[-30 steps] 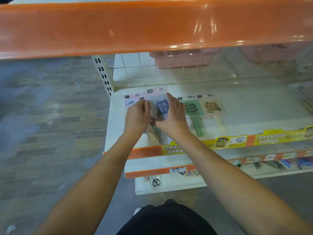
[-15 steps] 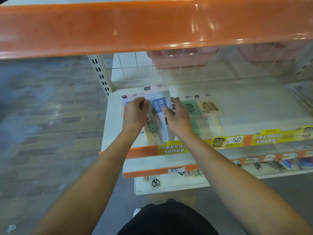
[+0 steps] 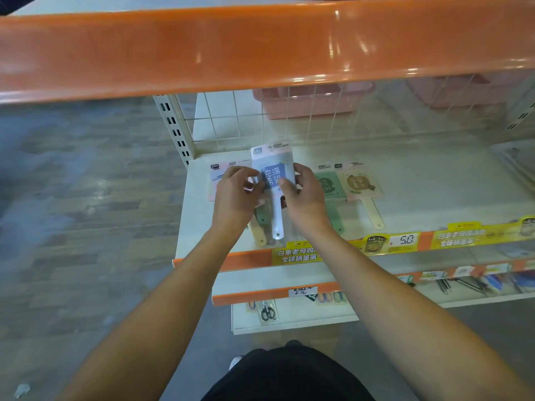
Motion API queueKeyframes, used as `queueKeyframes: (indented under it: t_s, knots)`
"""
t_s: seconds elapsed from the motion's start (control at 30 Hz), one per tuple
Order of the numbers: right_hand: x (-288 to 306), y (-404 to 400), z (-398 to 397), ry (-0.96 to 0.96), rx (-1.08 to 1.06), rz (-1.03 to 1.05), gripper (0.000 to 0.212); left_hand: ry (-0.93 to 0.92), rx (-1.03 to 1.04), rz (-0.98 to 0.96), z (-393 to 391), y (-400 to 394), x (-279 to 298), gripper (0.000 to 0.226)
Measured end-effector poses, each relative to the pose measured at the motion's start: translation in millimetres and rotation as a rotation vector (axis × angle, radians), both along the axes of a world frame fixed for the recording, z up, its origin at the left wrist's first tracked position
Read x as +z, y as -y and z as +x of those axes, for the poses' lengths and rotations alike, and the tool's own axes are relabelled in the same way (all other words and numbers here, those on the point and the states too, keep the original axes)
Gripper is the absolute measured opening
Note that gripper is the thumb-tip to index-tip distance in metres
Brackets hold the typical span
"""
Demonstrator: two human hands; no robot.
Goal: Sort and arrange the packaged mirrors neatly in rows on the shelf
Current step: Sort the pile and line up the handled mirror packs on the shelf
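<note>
Between both hands, a blue mirror (image 3: 273,180) in its clear pack is being lifted off the shelf (image 3: 411,180), probably so it can be sorted into its own row. Left hand (image 3: 236,195) is pinching the pack's left edge, fingers curled; right hand (image 3: 304,192) is gripping the right edge, thumb lying across the front. Under the left hand, more mirrors (image 3: 260,224) are lying overlapped; right of the right hand, a green mirror (image 3: 328,188) and a beige mirror (image 3: 362,186) are lying side by side.

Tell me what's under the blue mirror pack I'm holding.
Under the blue mirror pack: a green handle and a beige handle poke out. Their mirror heads are hidden by both hands.
</note>
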State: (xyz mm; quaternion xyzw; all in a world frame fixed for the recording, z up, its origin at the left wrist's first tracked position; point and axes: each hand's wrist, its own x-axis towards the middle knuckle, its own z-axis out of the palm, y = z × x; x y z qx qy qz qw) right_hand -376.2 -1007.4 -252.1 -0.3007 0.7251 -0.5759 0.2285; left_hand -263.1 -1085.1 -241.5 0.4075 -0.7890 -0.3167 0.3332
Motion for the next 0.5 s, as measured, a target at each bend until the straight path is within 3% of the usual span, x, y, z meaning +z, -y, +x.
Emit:
queueKeyframes:
  t_s: [0.13, 0.27, 0.37, 0.5]
  knots:
    - [-2.3, -0.8, 0.2, 0.017, -0.011, -0.012, 0.031, -0.013, -0.009, 0.006, -0.2, -2.0, 1.6, 0.017]
    - [0.3, -3.8, -0.6, -0.017, -0.001, -0.018, 0.036, -0.133, 0.011, 0.213, 1.0, -6.4, 3.9, 0.015]
    - [3.4, -5.2, -0.3, -0.153, -0.019, 0.006, 0.053, -0.186, 0.025, 0.271, -1.1, -6.9, 4.6, 0.019]
    - [-3.6, -4.0, 3.2, -0.427, 0.065, 0.092, 0.057, -0.212, 0.028, 0.298, -4.5, -5.6, 3.7, 0.021]
